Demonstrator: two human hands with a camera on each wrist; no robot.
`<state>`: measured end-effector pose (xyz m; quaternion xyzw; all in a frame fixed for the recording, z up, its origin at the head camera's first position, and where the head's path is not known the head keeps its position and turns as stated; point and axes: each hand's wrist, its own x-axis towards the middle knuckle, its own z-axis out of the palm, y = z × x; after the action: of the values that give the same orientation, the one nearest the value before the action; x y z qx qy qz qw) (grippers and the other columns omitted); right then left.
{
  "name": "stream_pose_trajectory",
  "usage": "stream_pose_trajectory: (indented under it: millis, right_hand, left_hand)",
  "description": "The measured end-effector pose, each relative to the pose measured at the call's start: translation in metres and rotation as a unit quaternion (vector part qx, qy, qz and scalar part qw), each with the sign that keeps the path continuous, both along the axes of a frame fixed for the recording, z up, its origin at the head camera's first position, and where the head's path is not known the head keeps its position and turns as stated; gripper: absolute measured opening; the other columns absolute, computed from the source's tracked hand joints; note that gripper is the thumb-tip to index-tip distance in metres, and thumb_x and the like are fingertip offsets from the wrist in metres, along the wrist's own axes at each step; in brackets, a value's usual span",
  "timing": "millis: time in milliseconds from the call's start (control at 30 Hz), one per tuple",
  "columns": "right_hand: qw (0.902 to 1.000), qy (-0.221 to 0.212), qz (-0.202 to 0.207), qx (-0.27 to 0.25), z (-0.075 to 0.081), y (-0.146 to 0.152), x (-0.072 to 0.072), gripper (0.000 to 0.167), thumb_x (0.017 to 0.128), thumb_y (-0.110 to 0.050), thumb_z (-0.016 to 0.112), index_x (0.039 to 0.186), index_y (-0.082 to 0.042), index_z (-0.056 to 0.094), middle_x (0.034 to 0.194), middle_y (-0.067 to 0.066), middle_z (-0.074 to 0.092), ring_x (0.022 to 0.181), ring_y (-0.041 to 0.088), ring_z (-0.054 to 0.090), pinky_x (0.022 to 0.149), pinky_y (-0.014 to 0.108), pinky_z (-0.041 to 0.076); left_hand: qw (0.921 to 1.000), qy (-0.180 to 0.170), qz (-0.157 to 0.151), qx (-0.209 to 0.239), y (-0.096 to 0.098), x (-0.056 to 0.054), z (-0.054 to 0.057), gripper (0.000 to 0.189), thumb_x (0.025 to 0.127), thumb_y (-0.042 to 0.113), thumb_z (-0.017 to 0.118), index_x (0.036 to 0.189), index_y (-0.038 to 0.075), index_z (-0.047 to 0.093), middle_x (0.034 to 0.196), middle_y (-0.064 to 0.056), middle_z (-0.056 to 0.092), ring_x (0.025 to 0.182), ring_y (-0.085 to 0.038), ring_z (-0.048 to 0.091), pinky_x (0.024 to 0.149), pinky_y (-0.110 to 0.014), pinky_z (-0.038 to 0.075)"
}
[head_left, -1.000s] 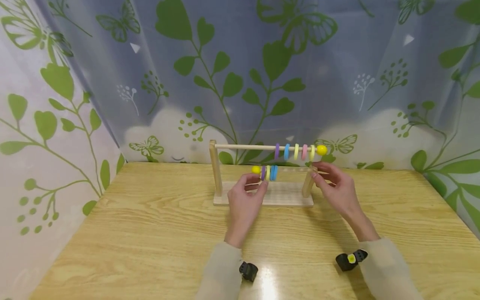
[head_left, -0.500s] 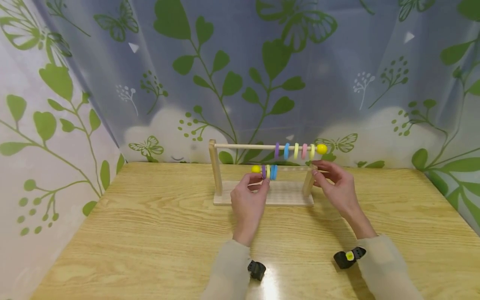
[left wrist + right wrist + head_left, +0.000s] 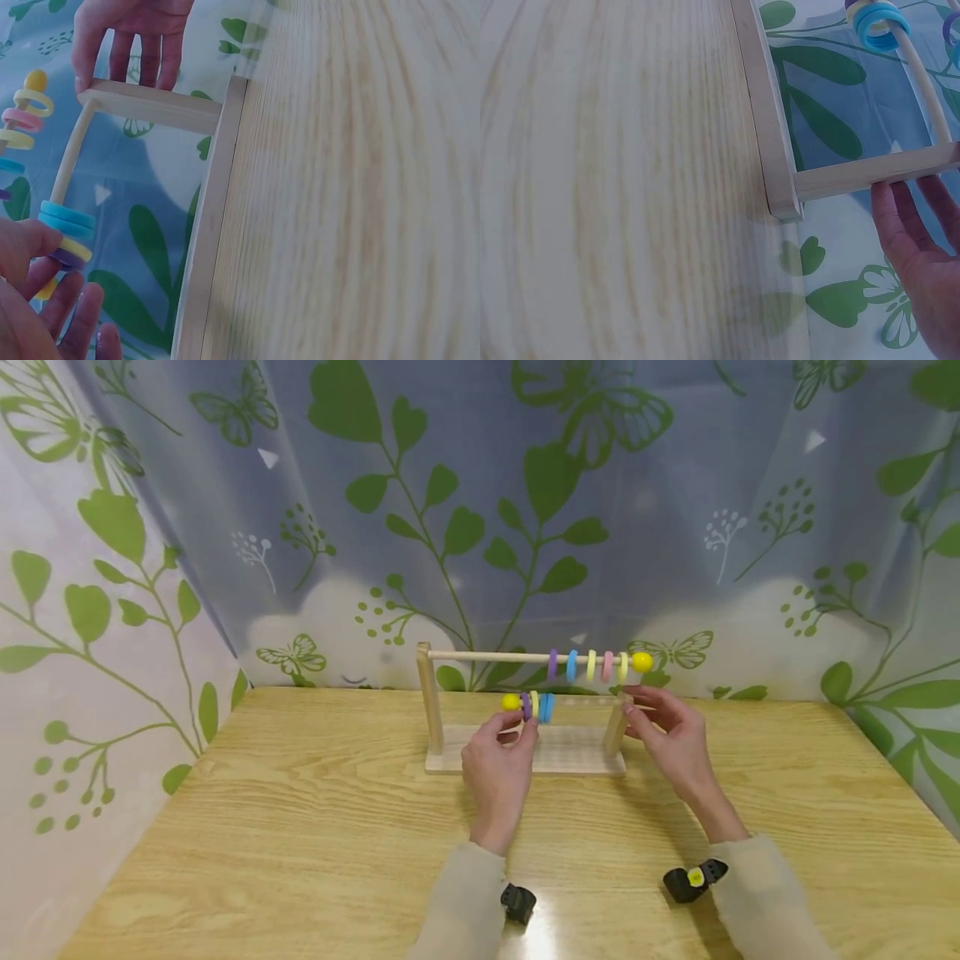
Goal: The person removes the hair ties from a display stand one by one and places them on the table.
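Note:
A wooden ring rack (image 3: 431,710) stands on the table with two horizontal rods. My left hand (image 3: 498,768) pinches rings near the yellow-knobbed left end of the lower rod, its thumb by the yellow ring (image 3: 75,249) and a finger by the purple ring (image 3: 67,259). Two blue rings (image 3: 67,217) sit beside these on the same rod. At the short right post (image 3: 616,727), my right hand (image 3: 675,739) grips the top, thumb in front and fingers on the outer side. Purple, blue, yellow and pink rings (image 3: 607,667) hang spaced along the upper rod (image 3: 487,657).
The rack's flat base (image 3: 570,760) rests on the wood-grain table (image 3: 300,843). Behind it hangs a curtain (image 3: 480,527) printed with leaves and butterflies. A black wrist camera (image 3: 517,903) is on the left sleeve, another (image 3: 686,885) on the right.
My left hand has shifted slightly right along the lower rod's rings, its forearm swinging right too. The right hand keeps its place on the post, and the rings look unmoved.

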<state>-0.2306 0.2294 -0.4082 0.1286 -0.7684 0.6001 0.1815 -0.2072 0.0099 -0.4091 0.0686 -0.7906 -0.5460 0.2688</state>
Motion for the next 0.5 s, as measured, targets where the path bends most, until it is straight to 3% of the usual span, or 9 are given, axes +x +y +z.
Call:
stream_pose_trajectory:
  millis: [233,500]
  right_hand:
    - [0.9999,-0.009,-0.005,0.002,-0.0011,-0.0003,-0.0001,0.033,0.101,-0.008,0.063,0.129,0.007,0.063,0.112,-0.014,0.070,0.093,0.002,0.070,0.075,0.021,0.061]
    - [1.0000,-0.007,-0.002,0.004,-0.0008,-0.0001,0.0005,0.034,0.101,-0.009,0.063,0.131,0.008,0.061,0.113,-0.014,0.069,0.094,0.001,0.069,0.075,0.021,0.061]
  left_hand:
    - [1.0000,-0.007,0.005,-0.002,0.0005,-0.0006,-0.0012,0.014,0.087,0.026,0.080,0.095,0.015,0.081,0.095,-0.003,0.081,0.078,-0.020,0.075,0.072,-0.038,0.057]
    - [0.9998,0.009,0.017,0.008,0.0002,-0.0005,-0.0023,0.012,0.087,0.024,0.080,0.093,0.013,0.080,0.091,-0.004,0.080,0.076,-0.020,0.075,0.069,-0.038,0.057]
